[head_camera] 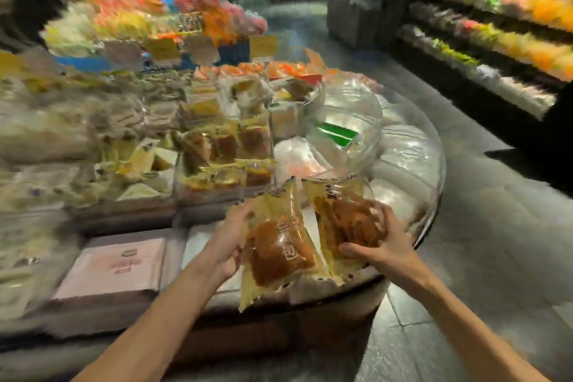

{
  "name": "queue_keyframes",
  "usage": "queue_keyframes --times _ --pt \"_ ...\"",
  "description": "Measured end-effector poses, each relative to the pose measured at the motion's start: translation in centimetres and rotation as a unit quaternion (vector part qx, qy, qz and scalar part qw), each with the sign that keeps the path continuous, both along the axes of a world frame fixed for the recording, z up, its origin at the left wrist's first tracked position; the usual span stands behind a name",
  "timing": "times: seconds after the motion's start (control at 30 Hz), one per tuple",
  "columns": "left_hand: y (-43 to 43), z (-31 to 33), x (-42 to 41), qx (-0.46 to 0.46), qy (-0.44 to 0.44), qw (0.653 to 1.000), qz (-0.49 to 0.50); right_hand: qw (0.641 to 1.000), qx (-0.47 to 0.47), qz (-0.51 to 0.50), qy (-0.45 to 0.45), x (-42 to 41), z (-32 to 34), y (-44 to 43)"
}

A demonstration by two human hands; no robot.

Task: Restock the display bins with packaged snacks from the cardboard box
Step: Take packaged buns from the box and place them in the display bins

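Note:
My left hand (pixel 231 240) grips a clear yellow-edged packet with a brown bun (pixel 277 246) by its left side. My right hand (pixel 379 246) holds a second bun packet (pixel 347 220) from the right, fingers curled over it. Both packets hover over the near edge of the round display stand (pixel 432 195). Just beyond them a clear bin (pixel 223 146) holds more of the same brown bun packets. No cardboard box shows in this blurred view.
Clear domed bins (pixel 350 121) with white wrapped snacks fill the stand's right side. A pink flat box (pixel 121 263) lies at the lower left. Heaps of bright packets rise at the left. The grey floor aisle (pixel 483 242) runs right, beside stocked shelves (pixel 496 34).

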State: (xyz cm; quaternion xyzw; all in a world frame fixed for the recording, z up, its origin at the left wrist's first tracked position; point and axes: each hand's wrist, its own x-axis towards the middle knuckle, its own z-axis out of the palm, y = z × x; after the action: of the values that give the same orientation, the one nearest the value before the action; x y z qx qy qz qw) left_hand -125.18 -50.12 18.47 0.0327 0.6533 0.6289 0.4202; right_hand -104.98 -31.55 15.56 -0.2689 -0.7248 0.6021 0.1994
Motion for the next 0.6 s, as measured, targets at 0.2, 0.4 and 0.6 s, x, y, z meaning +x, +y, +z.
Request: queue_keyframes --times 0.2,0.4,0.6 --pt "-4.3 -1.1 -7.9 -0.038 0.009 0.993 0.111 0.992 0.082 0.09 -0.029 -10.6 -1.4 -1.4" --pt "-4.3 -2.0 -14.5 -0.033 0.006 0.981 0.19 0.987 0.086 0.136 -0.03 -19.9 -3.5 1.1" --pt "-2.6 -0.3 -22.6 -0.045 0.146 0.948 0.278 0.983 0.06 0.173 -0.022 -27.3 -3.4 5.3"
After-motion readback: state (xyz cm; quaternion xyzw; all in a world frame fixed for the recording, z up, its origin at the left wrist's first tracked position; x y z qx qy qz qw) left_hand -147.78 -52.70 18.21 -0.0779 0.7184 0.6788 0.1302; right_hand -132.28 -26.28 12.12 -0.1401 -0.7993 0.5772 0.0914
